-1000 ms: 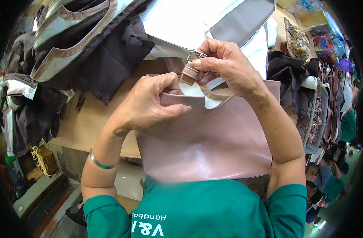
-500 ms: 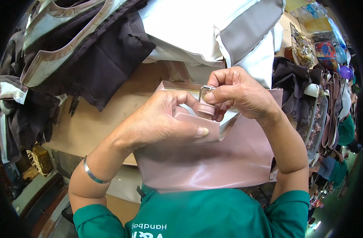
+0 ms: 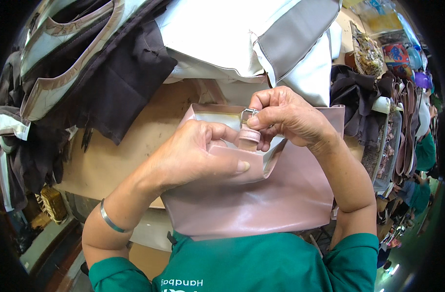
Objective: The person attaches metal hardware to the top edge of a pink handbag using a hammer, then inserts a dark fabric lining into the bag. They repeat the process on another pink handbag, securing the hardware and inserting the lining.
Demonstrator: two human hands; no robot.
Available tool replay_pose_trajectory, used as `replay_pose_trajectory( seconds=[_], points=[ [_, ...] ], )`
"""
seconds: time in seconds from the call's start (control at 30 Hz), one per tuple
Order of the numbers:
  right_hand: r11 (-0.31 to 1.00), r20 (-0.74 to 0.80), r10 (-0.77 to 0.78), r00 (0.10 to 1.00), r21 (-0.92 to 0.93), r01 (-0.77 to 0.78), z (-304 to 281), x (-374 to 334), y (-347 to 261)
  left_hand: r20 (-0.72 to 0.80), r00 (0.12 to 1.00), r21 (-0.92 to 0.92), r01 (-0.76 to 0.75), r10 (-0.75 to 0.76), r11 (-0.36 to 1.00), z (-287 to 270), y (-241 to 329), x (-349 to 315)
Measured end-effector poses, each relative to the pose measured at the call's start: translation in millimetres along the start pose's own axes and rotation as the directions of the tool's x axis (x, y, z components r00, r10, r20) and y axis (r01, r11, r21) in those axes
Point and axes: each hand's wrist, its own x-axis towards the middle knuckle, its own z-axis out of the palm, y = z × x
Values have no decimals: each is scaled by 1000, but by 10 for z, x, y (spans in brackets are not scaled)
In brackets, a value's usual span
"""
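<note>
Right hand (image 3: pixel 293 119) pinched, thumb and fingers closed on a silver buckle (image 3: pixel 249 115) with a short pink strap (image 3: pixel 249 137) hanging below it. Left hand (image 3: pixel 195 151) gripping the folded upper edge of a glossy pink bag piece (image 3: pixel 247 207), thumb pressed on the outer face, forefinger reaching inward beside the strap; its other fingers are hidden. Strap's lower end sits at that edge; whether it is fastened there, cannot tell. Bag piece lies between the forearms, close against the wearer's green shirt (image 3: pixel 256 263), its mouth parted, pale lining showing. Metal bracelet (image 3: pixel 108 218) on the left forearm. Beyond the hands, a tan worktable (image 3: pixel 135 138). At its far side, white material (image 3: pixel 208 36) with a grey panel (image 3: pixel 298 36); to the left, heaped dark cloth pieces (image 3: pixel 115 82). Right: more dark cloth (image 3: pixel 351 95) and a mesh basket (image 3: pixel 388 158) of small pinkish parts. Farther right, blurred, a person in green (image 3: pixel 420 195).
</note>
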Motion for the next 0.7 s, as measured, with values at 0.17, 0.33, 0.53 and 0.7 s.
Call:
replay_pose_trajectory(
  seconds=[0.17,0.33,0.53,0.7],
  points=[
    [1000,5,-18,1000,-21,19,-11,16,7,-53,998,34,42,-40,999,23,22,1],
    [999,17,-20,1000,-28,20,-15,9,-10,-39,999,88,8,-5,996,-4,25,6],
    [999,54,-12,998,-37,14,-48,31,2,-81,997,123,-9,19,992,35,14,0],
    [998,16,-22,1000,-63,23,-12,24,-2,-90,996,117,32,-21,993,17,2,40]
  ],
)
